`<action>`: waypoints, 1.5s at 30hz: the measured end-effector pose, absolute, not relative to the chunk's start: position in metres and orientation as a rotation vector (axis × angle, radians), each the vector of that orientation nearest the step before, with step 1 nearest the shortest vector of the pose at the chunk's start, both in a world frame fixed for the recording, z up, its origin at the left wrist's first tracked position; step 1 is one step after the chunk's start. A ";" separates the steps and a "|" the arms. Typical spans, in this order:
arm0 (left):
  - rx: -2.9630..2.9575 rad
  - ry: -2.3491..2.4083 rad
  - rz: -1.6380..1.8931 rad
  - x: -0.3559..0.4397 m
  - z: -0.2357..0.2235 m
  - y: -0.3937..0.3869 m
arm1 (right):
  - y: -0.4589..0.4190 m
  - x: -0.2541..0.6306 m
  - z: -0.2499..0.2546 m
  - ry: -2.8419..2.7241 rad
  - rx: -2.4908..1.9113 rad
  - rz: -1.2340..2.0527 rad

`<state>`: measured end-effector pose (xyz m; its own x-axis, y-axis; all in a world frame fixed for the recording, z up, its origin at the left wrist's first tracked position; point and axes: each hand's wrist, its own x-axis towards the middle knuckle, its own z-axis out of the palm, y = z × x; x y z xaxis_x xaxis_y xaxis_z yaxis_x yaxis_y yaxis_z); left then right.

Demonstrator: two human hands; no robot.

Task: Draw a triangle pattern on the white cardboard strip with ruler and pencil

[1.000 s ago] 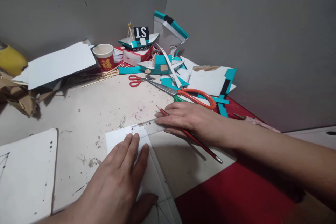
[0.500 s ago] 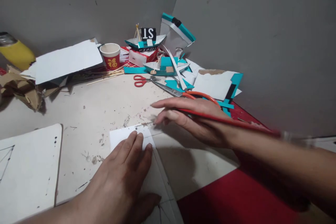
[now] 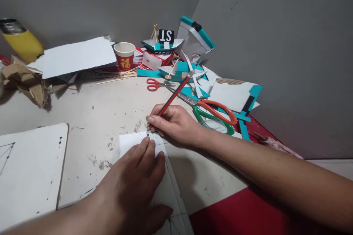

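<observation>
My left hand (image 3: 132, 187) lies flat, fingers stretched out, pressing a clear ruler (image 3: 172, 194) onto a white sheet of card (image 3: 129, 140) on the table. My right hand (image 3: 172, 123) is closed on a red pencil (image 3: 176, 93) in a writing grip. The pencil's tip touches the card's far edge, just beyond my left fingertips, and its back end slants up and away to the right.
Large orange-and-green-handled scissors (image 3: 212, 112) lie just right of my right hand, small red scissors (image 3: 154, 84) farther back. Paper boats, teal scraps, a red cup (image 3: 124, 57), skewers and torn cardboard crowd the back. Another white board (image 3: 30, 169) lies at left. A grey wall stands to the right.
My right hand lifted off the ruler, swung the pencil round and now grips it upright with the tip on the card. My left hand stayed pressed flat.
</observation>
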<state>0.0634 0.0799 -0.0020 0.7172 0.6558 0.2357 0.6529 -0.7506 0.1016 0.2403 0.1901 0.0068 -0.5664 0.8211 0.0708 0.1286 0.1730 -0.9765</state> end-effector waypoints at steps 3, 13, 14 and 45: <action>2.927 1.106 0.392 0.064 0.001 0.081 | 0.190 0.240 0.008 -1.959 -0.851 1.335; 2.957 1.134 0.371 0.066 0.002 0.081 | 0.192 0.241 0.007 -2.081 -0.838 1.206; 2.957 1.127 0.362 0.066 0.002 0.081 | 0.192 0.241 0.007 -2.089 -0.839 1.194; 2.917 1.080 0.383 0.065 -0.003 0.081 | 0.191 0.241 0.004 -2.145 -0.857 1.080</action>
